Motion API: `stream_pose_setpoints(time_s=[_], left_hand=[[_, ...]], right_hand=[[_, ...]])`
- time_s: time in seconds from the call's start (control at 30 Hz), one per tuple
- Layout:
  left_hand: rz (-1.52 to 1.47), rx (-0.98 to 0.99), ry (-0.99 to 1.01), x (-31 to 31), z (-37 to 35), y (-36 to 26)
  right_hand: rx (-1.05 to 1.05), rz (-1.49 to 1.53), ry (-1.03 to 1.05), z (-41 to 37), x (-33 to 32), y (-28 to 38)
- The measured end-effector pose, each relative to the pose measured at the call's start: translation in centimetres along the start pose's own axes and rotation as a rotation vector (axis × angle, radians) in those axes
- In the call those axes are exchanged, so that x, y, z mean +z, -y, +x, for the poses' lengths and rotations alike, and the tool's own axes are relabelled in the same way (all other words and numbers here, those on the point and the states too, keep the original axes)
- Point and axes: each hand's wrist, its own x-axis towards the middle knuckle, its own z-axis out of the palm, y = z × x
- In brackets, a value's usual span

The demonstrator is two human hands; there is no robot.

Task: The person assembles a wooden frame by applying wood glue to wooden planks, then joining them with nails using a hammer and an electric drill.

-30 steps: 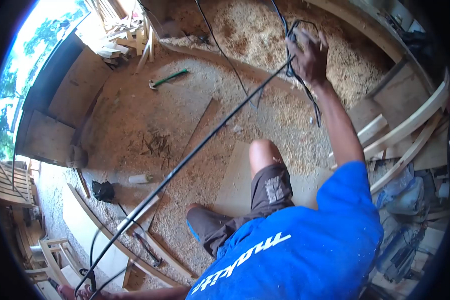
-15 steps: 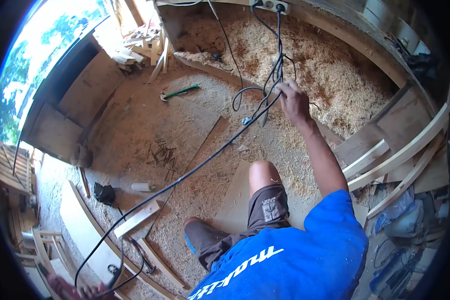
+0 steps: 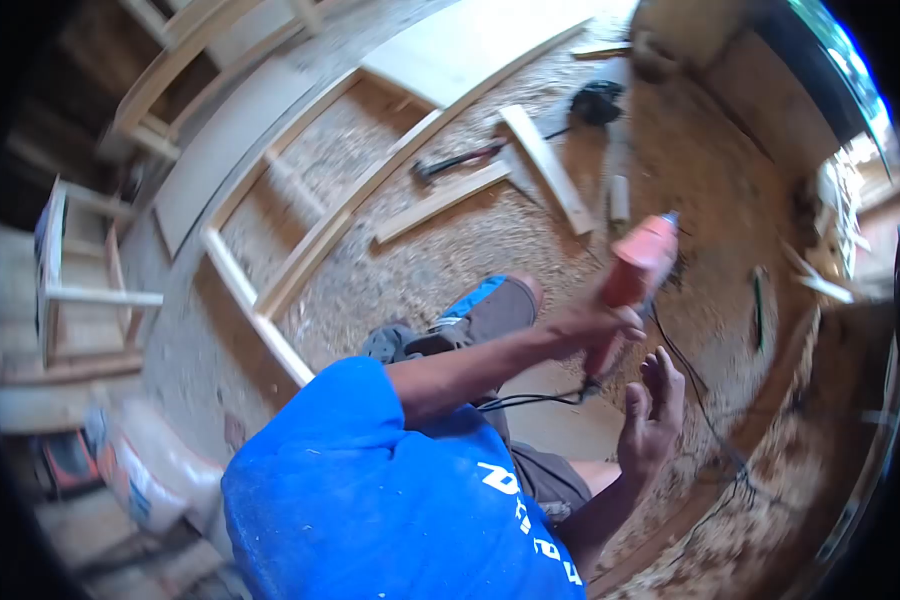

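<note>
My left hand (image 3: 615, 322) is wrapped round the handle of a red corded power drill (image 3: 642, 262), which is blurred by motion. The drill's metal tip points up and away from me. A black cord (image 3: 535, 400) runs from the base of its handle back across my lap. Just below the drill, my right hand (image 3: 654, 418) is raised with its fingers apart and nothing in it. More thin black cable (image 3: 705, 420) trails over the floor beyond that hand.
A wooden frame (image 3: 345, 225) with a pale panel (image 3: 470, 50) lies ahead to the left. Near it are a hammer (image 3: 460, 160) and loose wood strips (image 3: 548, 170). A green-handled tool (image 3: 758, 310) lies to the right. Small wooden frames (image 3: 95, 297) stand at far left.
My view has swung left. My right hand has let go of the black cable and opened. My left hand has come from the lower left edge to the middle with the red drill.
</note>
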Motion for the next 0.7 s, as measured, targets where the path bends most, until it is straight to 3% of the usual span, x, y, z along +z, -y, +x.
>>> stream_pose_setpoints(time_s=[0.03, 0.07, 0.1, 0.2, 0.27, 0.33, 0.43, 0.47, 0.5, 0.57, 0.63, 0.67, 0.7], left_hand=[[-0.006, 0.144, -0.080, 1.7, -0.8, -0.2], [-0.014, 0.030, -0.057, 2.4, -1.1, -0.5], [0.033, 0.233, -0.096, 2.4, -0.8, 1.1], [0.202, 0.527, -0.116, 1.9, -1.4, 0.8], [0.198, 0.546, -0.110, -0.5, -2.0, 0.0], [0.385, 0.496, -0.103, -3.6, -3.1, -1.5], [0.775, 0.617, 0.028, -11.1, -3.8, -2.8], [0.862, 0.274, 0.067, -13.5, -6.3, -6.5], [0.862, 0.255, 0.028, -17.0, -8.0, -7.0], [0.723, 0.264, -0.070, -23.5, -11.2, -6.9], [0.836, 0.245, -0.470, -31.0, -16.2, -4.6], [0.929, 0.237, -0.679, -35.7, -18.5, -1.1], [0.789, 0.060, -0.854, -37.7, -22.0, -0.6]], right_hand=[[-0.092, -0.038, 0.063, 0.0, 0.9, 0.2], [-0.133, -0.166, 0.087, 0.2, 1.6, 0.2], [-0.181, -0.295, 0.101, 0.6, 2.6, 0.5], [-0.227, -0.305, 0.030, 1.3, 5.7, -0.9], [-0.123, -0.292, -0.019, 1.6, 7.5, -3.3], [-0.021, -0.289, -0.067, 2.3, 10.0, -7.4], [-0.404, -0.357, -0.240, 4.5, 16.1, -9.2], [-0.217, 0.063, -0.242, 6.3, 19.0, -4.3], [-0.008, 0.463, -0.235, 7.1, 21.5, -1.5], [0.116, 0.516, -0.185, 8.8, 24.7, -7.4], [-0.298, -0.050, -0.221, 9.6, 29.3, -9.9], [-0.359, -0.189, -0.197, 8.7, 31.0, -11.1], [-0.425, -0.328, -0.181, 7.9, 32.7, -12.4]])
